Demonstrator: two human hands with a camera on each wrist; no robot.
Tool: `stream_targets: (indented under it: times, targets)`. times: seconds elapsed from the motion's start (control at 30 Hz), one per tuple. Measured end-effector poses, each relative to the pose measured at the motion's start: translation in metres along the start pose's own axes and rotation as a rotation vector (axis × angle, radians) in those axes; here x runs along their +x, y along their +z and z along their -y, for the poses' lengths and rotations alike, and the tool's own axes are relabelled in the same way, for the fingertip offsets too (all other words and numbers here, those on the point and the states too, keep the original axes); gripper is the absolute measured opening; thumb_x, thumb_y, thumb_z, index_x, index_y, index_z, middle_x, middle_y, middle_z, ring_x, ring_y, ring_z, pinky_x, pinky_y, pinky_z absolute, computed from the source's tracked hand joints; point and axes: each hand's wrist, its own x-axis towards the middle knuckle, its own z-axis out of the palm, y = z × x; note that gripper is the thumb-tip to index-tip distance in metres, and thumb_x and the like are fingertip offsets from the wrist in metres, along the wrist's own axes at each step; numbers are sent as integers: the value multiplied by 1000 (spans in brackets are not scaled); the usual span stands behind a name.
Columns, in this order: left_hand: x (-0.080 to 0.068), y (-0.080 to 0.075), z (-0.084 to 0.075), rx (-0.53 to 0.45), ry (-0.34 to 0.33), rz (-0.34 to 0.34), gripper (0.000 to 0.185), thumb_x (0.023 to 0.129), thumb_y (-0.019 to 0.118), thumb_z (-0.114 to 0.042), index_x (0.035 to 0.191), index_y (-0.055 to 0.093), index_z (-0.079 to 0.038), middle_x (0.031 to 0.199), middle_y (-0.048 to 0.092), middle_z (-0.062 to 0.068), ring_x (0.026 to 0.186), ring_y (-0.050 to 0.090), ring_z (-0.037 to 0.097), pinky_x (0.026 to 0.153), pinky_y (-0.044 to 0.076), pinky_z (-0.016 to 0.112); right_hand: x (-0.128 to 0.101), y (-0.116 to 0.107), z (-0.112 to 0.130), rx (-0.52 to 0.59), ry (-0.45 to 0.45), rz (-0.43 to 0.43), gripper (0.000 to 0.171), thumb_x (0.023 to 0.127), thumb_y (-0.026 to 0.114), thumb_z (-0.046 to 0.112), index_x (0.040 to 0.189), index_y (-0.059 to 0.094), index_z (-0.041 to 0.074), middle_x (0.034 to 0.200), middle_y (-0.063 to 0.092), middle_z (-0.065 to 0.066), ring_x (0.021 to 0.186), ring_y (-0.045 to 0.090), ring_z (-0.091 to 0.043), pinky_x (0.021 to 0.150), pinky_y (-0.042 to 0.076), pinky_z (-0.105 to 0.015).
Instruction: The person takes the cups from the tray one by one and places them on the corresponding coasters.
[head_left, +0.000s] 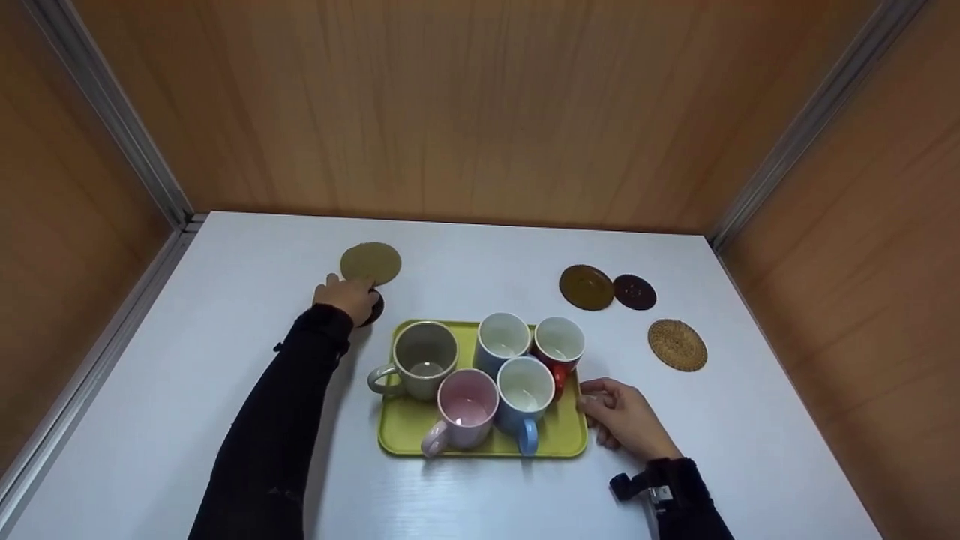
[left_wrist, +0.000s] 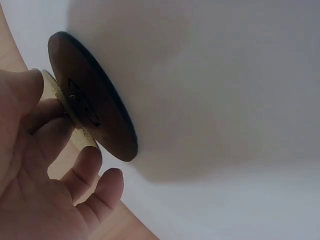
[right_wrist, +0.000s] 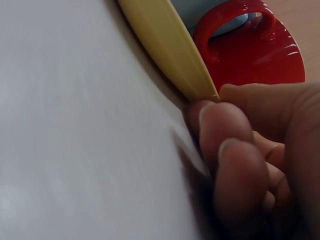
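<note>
Near the worktop's (head_left: pixel 225 315) back left, the left hand (head_left: pixel 346 297) pinches a dark coaster (left_wrist: pixel 95 100) beside a tan coaster (head_left: pixel 370 262). Toward the front edge, the right hand (head_left: pixel 622 416) grips the right rim of the yellow tray (head_left: pixel 480 442) of mugs (head_left: pixel 499 341).

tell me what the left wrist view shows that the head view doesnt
Only the left wrist view shows that the left hand holds two discs together: a dark brown coaster with a lighter tan one behind it, fingers curled round their edge.

Only the head view shows the yellow-green tray with five mugs, the right hand at its right edge, a tan coaster lying by the left hand, and three more coasters on the right.

Both show the left hand, the dark coaster and the white table.
</note>
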Motion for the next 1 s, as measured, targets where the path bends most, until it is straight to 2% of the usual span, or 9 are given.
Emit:
stream_targets:
  times: [0.13,0.23,0.33,0.43,0.53,0.67,0.77,0.87,1.0]
  targets:
    - [-5,5,1,-10,22,-71,41,100,50,-32,130,60,-6,126,63,28,108,52,50,89,43,60,2,0,-1,9,-4,-9,43,90,71,41,124,62,16,73,65,-5,46,54,-15,42,47,-29]
    - [-14,9,4,0,81,-199,38,97,58,-31,122,64,-2,117,67,26,102,55,48,85,45,58,3,1,-2,14,-6,-6,43,90,71,41,124,62,16,74,66,-5,46,55,-15,42,47,-28]
    - [-26,12,9,46,153,-347,31,93,66,-28,106,70,0,102,71,23,92,58,44,79,47,55,4,2,-1,17,-11,-1,43,90,70,42,124,62,16,75,66,-6,46,55,-15,42,47,-29]
    - [-39,15,13,78,228,-414,24,91,70,-24,91,73,0,91,73,19,84,59,41,74,48,53,4,1,-2,14,-15,-8,43,90,70,41,124,62,16,75,66,-6,47,55,-16,42,47,-29]
    - [-50,20,14,103,283,-397,21,91,69,-20,91,75,0,94,74,17,86,61,39,74,49,52,6,-1,-2,10,-15,-16,43,91,70,42,124,62,15,76,66,-7,47,56,-16,42,47,-29]
    - [-51,28,7,118,343,-345,22,93,65,-15,109,74,-2,113,73,14,94,63,38,78,51,50,5,-3,-4,5,-10,-25,45,91,69,42,125,61,14,77,66,-7,48,56,-16,43,48,-30]
    - [-44,32,-5,109,393,-289,26,96,60,-12,118,71,-4,124,70,12,96,61,38,79,51,50,3,-4,-4,6,-4,-34,46,90,70,42,125,61,13,76,67,-7,48,56,-16,43,48,-30]
    - [-34,32,-17,114,433,-233,31,99,55,-12,127,66,-6,133,63,15,105,56,40,85,50,52,0,-5,-5,7,-3,-43,46,90,70,43,125,61,14,76,67,-6,48,56,-16,43,48,-30]
    - [-18,28,-29,113,453,-213,33,100,55,-15,131,64,-9,131,58,19,114,52,43,92,48,55,-3,-2,-6,13,-10,-38,46,90,70,44,124,62,14,76,67,-6,47,56,-15,42,48,-30]
